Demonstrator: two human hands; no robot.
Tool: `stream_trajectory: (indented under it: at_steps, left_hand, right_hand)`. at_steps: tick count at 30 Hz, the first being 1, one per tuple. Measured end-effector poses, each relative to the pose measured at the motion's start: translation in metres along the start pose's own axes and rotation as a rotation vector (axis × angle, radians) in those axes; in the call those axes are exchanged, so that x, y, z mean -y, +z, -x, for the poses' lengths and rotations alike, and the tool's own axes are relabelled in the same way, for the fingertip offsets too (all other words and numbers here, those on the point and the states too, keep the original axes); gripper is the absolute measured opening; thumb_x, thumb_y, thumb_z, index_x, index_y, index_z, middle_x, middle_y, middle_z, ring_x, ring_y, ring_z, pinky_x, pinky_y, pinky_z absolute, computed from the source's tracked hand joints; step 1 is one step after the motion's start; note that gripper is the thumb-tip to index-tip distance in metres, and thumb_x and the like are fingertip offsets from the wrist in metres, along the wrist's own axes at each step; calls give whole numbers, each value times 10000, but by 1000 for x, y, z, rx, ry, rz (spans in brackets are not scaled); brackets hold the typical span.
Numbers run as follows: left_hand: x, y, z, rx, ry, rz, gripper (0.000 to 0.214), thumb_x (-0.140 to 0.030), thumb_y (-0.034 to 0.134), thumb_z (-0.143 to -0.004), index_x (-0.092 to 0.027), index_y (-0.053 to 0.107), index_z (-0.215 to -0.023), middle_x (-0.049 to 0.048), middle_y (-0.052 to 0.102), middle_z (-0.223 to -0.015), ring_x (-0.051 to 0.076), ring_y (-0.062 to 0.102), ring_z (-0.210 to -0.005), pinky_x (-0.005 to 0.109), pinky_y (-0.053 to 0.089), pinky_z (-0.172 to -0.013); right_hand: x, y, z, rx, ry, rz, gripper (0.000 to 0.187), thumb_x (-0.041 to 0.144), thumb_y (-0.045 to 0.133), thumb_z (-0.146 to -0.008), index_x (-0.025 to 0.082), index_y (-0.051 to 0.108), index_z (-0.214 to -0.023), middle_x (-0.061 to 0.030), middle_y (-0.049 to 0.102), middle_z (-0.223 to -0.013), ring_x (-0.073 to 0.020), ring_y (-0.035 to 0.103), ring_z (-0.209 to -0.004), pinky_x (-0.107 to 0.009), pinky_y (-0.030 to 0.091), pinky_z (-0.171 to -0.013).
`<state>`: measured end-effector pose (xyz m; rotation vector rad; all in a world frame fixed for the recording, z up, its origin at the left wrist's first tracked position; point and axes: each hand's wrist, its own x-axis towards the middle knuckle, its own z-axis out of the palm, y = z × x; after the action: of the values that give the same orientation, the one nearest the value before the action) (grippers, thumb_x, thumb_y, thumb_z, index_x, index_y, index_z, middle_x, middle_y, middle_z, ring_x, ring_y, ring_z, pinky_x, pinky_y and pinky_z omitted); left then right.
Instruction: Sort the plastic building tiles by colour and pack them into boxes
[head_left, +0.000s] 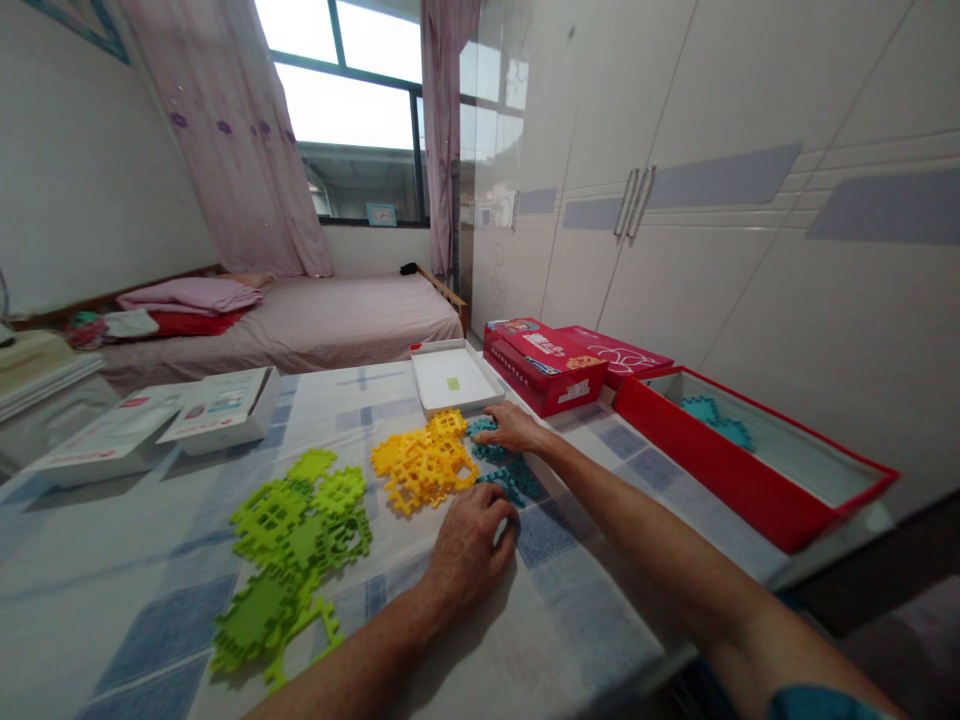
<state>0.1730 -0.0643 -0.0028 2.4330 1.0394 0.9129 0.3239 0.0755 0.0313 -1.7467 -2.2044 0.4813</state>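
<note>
My left hand (474, 532) rests on the table with curled fingers, close against teal plastic building pieces (521, 480). Its fingertips are partly hidden, so what they hold cannot be made out. Farther off, my right hand (516, 428) has its fingers closed on a teal gear-edged piece (481, 426). Left of both hands lies a heap of yellow interlocking pieces (424, 462). A wider spread of green pieces (307, 530), some square with grid holes and some round with toothed edges, lies farther left.
An open red box (750, 490) at the right holds more teal pieces (716, 420). A closed-looking red box (546, 362) and a shallow white tray (454, 378) stand at the back. White box parts (221, 408) sit at the left. Behind are a bed (345, 310) and a wardrobe (675, 130).
</note>
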Motion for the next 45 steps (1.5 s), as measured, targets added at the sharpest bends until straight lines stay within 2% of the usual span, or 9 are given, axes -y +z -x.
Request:
stream_trajectory:
  at_steps: [5,9,15,20,26,29,34,40,45]
  left_hand:
    - [1,2,0,-8,-7,4,140,-110,532,-790,-181,639,-844,87,612,-1016,216,557,-948,380,451,-865]
    - [1,1,1,-5,-7,4,146,-106,530,-790,-177,643,-850,89,613,-1022,219,557,-951,386,452,-869]
    - [0,1,1,-8,-1,9,137,-117,524,-804,-176,639,-850,89,603,-1028,213,557,-967,372,457,-874]
    - [0,2,1,-27,-16,0,159,-114,503,-811,-176,634,-875,96,589,-1082,212,555,-998,373,462,-890]
    - [0,3,1,-51,-26,-48,151,-111,488,-814,-175,621,-843,99,591,-1065,213,562,-981,384,471,-880]
    - [0,2,1,-68,-40,-57,148,-106,489,-810,-181,616,-817,90,602,-1018,212,571,-959,379,477,-862]
    - [-1,2,1,-68,-42,-46,147,-105,493,-806,-178,618,-836,98,608,-1058,225,574,-985,391,479,-865]
    - [1,3,2,-64,-43,-44,149,-99,499,-799,-180,620,-831,99,601,-1064,228,573,-985,393,481,-856]
    - [0,3,2,-44,-45,-27,162,-100,487,-807,-186,620,-841,92,592,-1059,216,582,-973,374,484,-854]
  right_hand:
    - [2,-2,-4,56,39,-40,497,431,781,-576,133,672,-959,-82,666,-897,-244,598,-873,-291,442,-715]
    - [4,2,4,-28,81,-191,563,340,809,-493,146,618,-986,-57,631,-898,-199,561,-833,-264,415,-668]
    - [-3,-15,27,-29,34,-425,189,272,629,-623,148,578,-756,27,527,-645,-103,472,-597,-232,365,-570]
    - [-8,-37,59,114,-63,-659,227,331,598,-676,144,581,-804,22,537,-689,-101,479,-611,-226,379,-567]
    - [0,-19,73,21,-194,-258,349,263,632,-662,132,645,-985,-85,615,-1084,-221,546,-1026,-326,419,-906]
    - [3,-17,65,133,-208,-163,578,314,673,-668,122,588,-1207,-124,584,-1239,-265,528,-1135,-367,395,-978]
    - [8,-20,48,174,-219,11,712,360,783,-541,129,616,-1193,-107,642,-1135,-290,571,-1048,-335,450,-879]
    - [2,-18,45,340,-162,-85,394,317,720,-619,99,674,-944,-15,645,-791,-154,566,-704,-224,422,-596]
    - [2,-18,65,112,-129,-99,516,244,736,-584,111,620,-1069,-93,616,-1041,-214,551,-926,-257,441,-724]
